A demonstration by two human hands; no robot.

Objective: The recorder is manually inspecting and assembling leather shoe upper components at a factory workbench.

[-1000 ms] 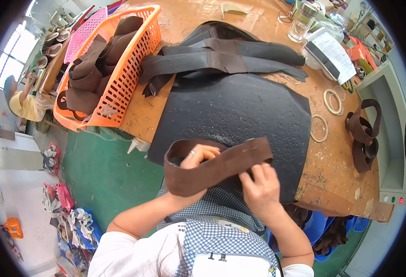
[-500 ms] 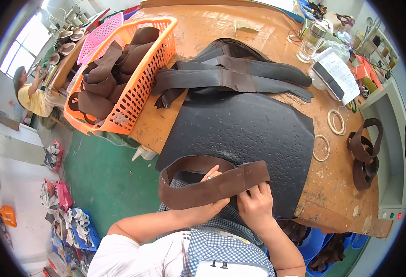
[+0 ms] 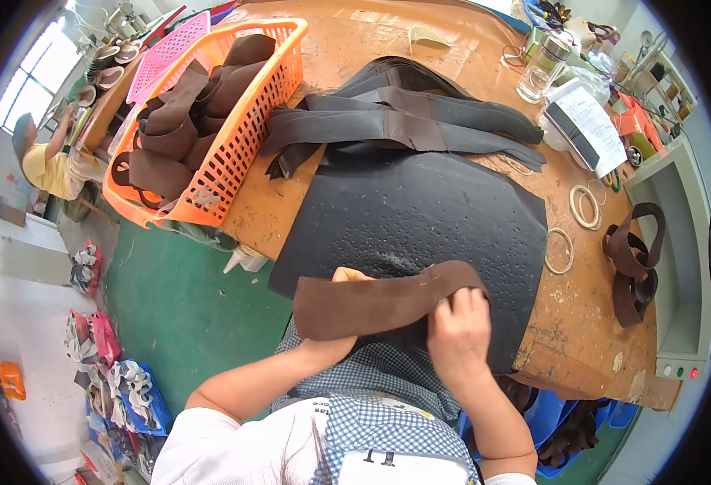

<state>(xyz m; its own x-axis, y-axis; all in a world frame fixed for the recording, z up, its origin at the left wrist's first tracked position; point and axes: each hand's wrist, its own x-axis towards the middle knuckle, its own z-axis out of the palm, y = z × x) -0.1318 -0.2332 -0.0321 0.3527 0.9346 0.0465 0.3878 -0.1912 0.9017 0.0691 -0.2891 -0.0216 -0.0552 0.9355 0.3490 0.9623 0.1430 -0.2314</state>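
A wide brown leather-like band [image 3: 363, 309] is held in front of me, over the near edge of a black pitted mat [image 3: 444, 210]. My left hand [image 3: 331, 349] grips it from behind at the left part; fingertips show above the band's upper edge and the rest is hidden by the band. At the right end, where the band curves round, my right hand [image 3: 460, 333] has its fingers curled on the lower edge. Beyond the mat lies a pile of long black strips with brown middle sections [image 3: 420, 129].
An orange plastic basket [image 3: 246, 129] full of brown bands stands at the left on the wooden table [image 3: 598, 323]. Looped brown bands [image 3: 637, 263], cream rings [image 3: 586, 208], a glass jar [image 3: 543, 69] and papers [image 3: 594, 129] lie to the right. A person in yellow [image 3: 52, 166] sits far left.
The band, an open loop before, has been turned and drawn flatter, its broad face now toward me. My left hand has shifted left behind it; my right hand has moved slightly up and right.
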